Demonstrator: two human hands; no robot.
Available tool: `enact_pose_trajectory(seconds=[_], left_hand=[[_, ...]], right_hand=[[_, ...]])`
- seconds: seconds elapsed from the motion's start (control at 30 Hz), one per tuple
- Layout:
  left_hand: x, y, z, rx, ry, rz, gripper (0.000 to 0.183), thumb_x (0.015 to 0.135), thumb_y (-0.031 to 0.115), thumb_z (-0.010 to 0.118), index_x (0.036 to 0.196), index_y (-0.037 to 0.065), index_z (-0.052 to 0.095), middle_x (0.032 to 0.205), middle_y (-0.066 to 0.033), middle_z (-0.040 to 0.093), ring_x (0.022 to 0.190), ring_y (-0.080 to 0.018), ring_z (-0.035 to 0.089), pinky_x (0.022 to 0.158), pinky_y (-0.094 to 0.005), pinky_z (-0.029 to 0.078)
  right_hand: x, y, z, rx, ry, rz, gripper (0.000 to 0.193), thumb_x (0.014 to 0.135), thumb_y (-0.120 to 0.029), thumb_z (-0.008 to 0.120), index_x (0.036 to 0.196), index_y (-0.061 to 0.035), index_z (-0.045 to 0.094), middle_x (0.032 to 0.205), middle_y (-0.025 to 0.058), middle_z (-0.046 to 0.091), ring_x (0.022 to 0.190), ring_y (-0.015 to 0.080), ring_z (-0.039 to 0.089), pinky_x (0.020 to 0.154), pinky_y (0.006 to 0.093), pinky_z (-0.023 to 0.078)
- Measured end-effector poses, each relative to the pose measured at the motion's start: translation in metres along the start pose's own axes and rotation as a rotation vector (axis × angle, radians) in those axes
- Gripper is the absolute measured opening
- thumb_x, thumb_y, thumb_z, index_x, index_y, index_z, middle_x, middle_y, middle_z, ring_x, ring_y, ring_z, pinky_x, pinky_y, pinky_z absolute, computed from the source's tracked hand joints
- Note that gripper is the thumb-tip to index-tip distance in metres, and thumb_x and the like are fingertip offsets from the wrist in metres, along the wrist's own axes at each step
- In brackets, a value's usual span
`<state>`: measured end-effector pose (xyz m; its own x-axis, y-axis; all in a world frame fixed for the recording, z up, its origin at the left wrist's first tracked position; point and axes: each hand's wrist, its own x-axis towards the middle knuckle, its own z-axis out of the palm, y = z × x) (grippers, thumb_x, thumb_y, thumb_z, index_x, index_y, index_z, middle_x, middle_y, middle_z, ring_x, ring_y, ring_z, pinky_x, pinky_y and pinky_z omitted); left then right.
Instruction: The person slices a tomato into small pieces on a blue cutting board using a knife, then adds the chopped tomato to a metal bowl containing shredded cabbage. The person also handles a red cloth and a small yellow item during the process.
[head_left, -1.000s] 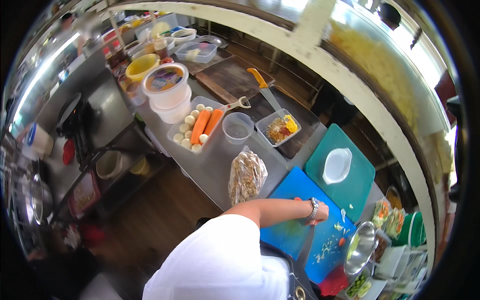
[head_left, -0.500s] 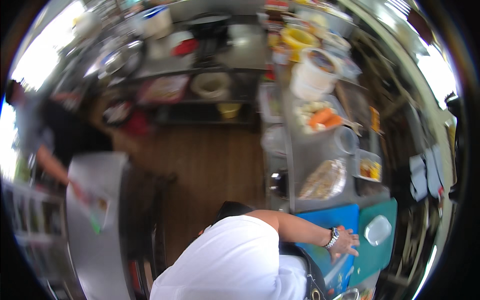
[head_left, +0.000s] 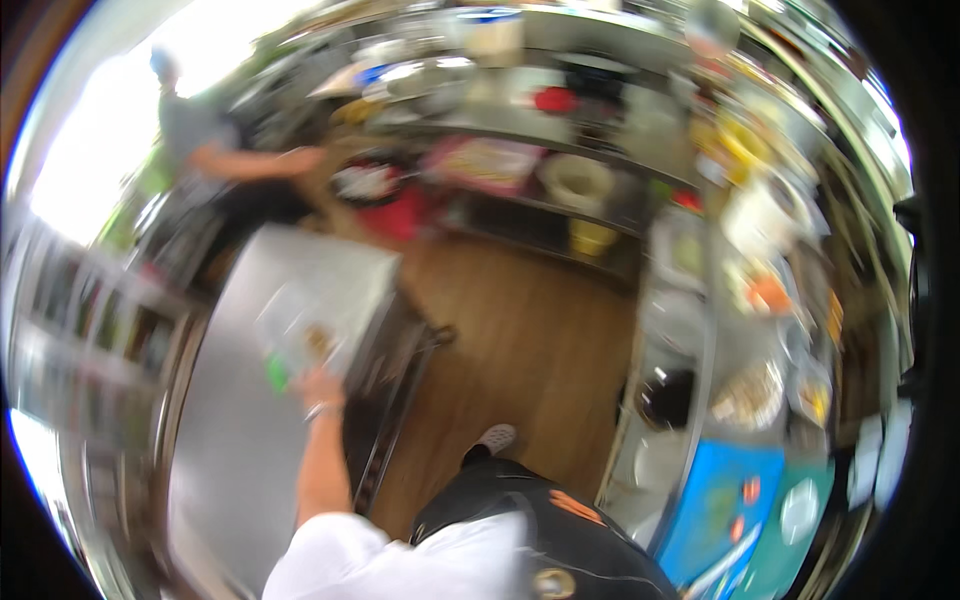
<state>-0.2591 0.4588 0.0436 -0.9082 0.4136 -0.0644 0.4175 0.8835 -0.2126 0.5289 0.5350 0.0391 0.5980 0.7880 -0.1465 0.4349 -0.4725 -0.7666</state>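
My left hand, with a watch or band at the wrist, reaches over the steel table on the left. It is at the near edge of a clear plastic container or bag with a small brown patch inside or on it. Blur hides whether the fingers touch or grip it. Beside the hand lies a bright green piece. My right hand is out of view. On the right counter, a blue cutting board carries small orange-red pieces and a long pale object, too blurred to name.
A green board bears a clear lid-like piece. Beyond are a bag of pale food, orange pieces and a white tub. Another person stands far left. The steel table borders the wooden floor.
My left hand has left the blue board and now reaches to the steel table. The view has turned left. The other person's hand has moved away from the clear container.
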Motion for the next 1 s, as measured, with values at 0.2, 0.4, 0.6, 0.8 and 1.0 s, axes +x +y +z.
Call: enact_pose_trajectory(seconds=[0.2,0.4,0.6,0.8,1.0], left_hand=[[-0.042,0.002,-0.046,-0.411,0.3,0.533,0.028,0.095,0.025,0.062,0.115,0.008,0.072,0.1,-0.0212,0.071,0.089,-0.0359,0.068,0.081,-0.0457,0.052],[-0.109,0.18,-0.114,-0.688,0.198,1.257,0.018,0.093,0.007,0.058,0.107,0.004,0.07,0.095,-0.0156,0.069,0.087,-0.0344,0.063,0.078,-0.0435,0.049],[-0.216,0.353,-0.197,-0.818,0.302,1.881,0.015,0.087,0.006,0.065,0.1,0.008,0.072,0.086,-0.0081,0.069,0.079,-0.0278,0.063,0.075,-0.0384,0.048],[-0.302,0.405,-0.209,-0.962,0.013,2.211,0.015,0.084,0.003,0.067,0.097,0.009,0.072,0.084,-0.0052,0.071,0.078,-0.0232,0.065,0.073,-0.0357,0.047],[-0.3,0.482,-0.177,-0.728,0.162,2.384,0.016,0.083,0.003,0.067,0.096,0.008,0.073,0.084,-0.0075,0.071,0.08,-0.0264,0.066,0.078,-0.0383,0.05]], right_hand=[[-0.033,0.016,-0.027,-0.709,0.047,0.005,0.054,0.09,-0.009,0.044,0.143,-0.0145,0.042,0.125,0.0272,0.053,0.112,0.0451,0.054,0.094,0.052,0.049],[-0.062,-0.001,-0.017,-0.652,0.104,0.076,0.07,0.084,-0.011,0.058,0.15,-0.0161,0.033,0.121,0.0265,0.048,0.107,0.045,0.054,0.089,0.0523,0.05],[-0.118,-0.011,-0.026,-0.164,0.224,-0.123,0.058,0.088,-0.008,0.057,0.144,-0.0088,0.039,0.113,0.0283,0.056,0.102,0.0466,0.057,0.091,0.0494,0.048],[-0.166,-0.025,-0.027,0.052,0.217,-0.064,0.047,0.092,-0.011,0.06,0.137,-0.0063,0.048,0.121,0.0279,0.059,0.113,0.0441,0.058,0.095,0.0459,0.048],[-0.177,-0.046,-0.03,0.078,0.204,-0.029,0.046,0.093,-0.015,0.062,0.136,-0.007,0.05,0.119,0.0244,0.063,0.11,0.0421,0.061,0.093,0.0445,0.05]])
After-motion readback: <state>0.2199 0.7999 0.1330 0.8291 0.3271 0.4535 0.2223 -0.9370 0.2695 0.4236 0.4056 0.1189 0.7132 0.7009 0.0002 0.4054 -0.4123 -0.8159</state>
